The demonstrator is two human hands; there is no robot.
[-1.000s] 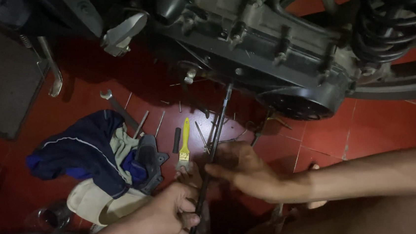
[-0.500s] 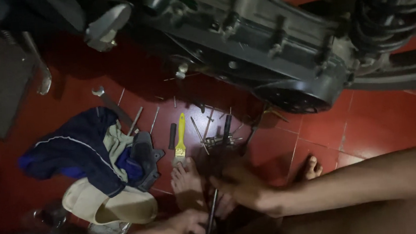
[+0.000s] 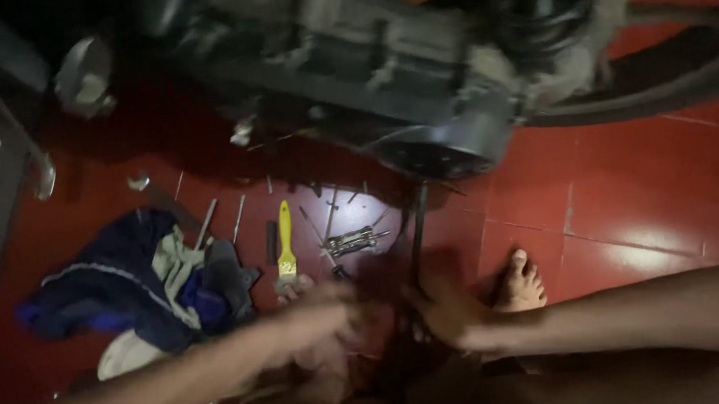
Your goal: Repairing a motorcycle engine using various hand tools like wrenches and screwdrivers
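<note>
Below the engine (image 3: 383,63) raised over the red floor (image 3: 633,197), the right hand (image 3: 450,314) has its fingers closed round a long dark rod (image 3: 416,236), apparently to steady it upright. The left hand (image 3: 321,316) is blurred beside the rod; its fingers cannot be judged. A yellow brush (image 3: 285,244), loose tools (image 3: 352,242) and a blue cloth (image 3: 126,280) lie left of the rod, seemingly within reach.

A single head-worn camera looks steeply down from above the person's own forearms onto the glossy red tiled floor (image 3: 633,197). It faces forward toward the underside of the grey metal motorcycle engine (image 3: 383,72), which fills the top of the frame. The view sits close, and the picture is smeared by motion blur.
</note>
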